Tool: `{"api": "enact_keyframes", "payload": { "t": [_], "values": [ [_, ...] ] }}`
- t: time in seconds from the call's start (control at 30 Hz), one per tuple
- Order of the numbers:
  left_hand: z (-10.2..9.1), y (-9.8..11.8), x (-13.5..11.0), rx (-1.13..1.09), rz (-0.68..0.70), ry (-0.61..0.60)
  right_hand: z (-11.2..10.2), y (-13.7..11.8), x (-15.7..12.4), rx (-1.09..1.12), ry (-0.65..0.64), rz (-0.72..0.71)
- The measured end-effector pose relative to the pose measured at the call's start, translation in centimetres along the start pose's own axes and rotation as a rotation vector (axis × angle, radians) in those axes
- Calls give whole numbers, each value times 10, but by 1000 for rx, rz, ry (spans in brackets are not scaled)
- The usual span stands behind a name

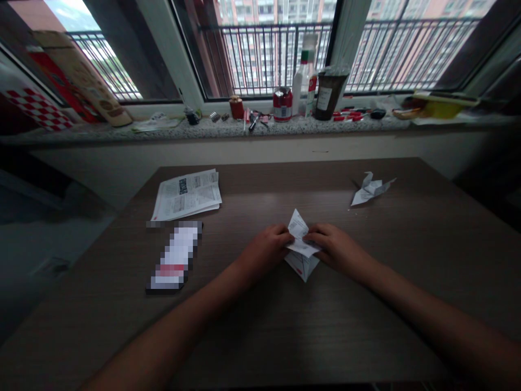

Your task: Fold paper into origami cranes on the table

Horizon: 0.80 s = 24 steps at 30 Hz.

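A folded piece of printed paper (301, 251) lies at the middle of the table, with one flap pointing away from me and a pointed corner toward me. My left hand (273, 243) closes on its left edge, the fingers curled at the crease. On the opposite edge, my right hand (330, 243) pinches the paper between thumb and fingers. Parts of the paper's sides are hidden under the fingertips. A finished-looking paper crane (370, 190) stands farther back on the right, apart from both hands.
Folded printed sheets (189, 194) lie at the table's back left, and a phone (175, 258) with a blurred screen is in front of them. Along the stone windowsill (220, 129) stand a red can (283, 104), a bottle (305, 76), a dark cup (328, 93) and small clutter.
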<state>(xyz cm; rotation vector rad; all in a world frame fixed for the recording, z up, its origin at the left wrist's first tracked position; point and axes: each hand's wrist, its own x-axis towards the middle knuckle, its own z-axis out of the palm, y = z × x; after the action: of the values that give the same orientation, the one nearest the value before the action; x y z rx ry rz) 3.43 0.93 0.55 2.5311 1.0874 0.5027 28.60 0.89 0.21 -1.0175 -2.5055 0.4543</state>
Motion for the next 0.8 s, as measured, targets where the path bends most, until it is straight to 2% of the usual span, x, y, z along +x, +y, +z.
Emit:
{"api": "enact_keyframes", "payload": {
  "t": [0.2, 0.6, 0.8],
  "values": [
    [2, 0, 4, -3, -58, 3, 0, 3, 10, -45, -29, 31],
    [-6, -3, 24, -92, -236, -30, -10, 12, 31, 112, -104, 117],
    [-12, -5, 31, -150, -284, -67, -14, 13, 45, 56, -204, 254]
  ]
}}
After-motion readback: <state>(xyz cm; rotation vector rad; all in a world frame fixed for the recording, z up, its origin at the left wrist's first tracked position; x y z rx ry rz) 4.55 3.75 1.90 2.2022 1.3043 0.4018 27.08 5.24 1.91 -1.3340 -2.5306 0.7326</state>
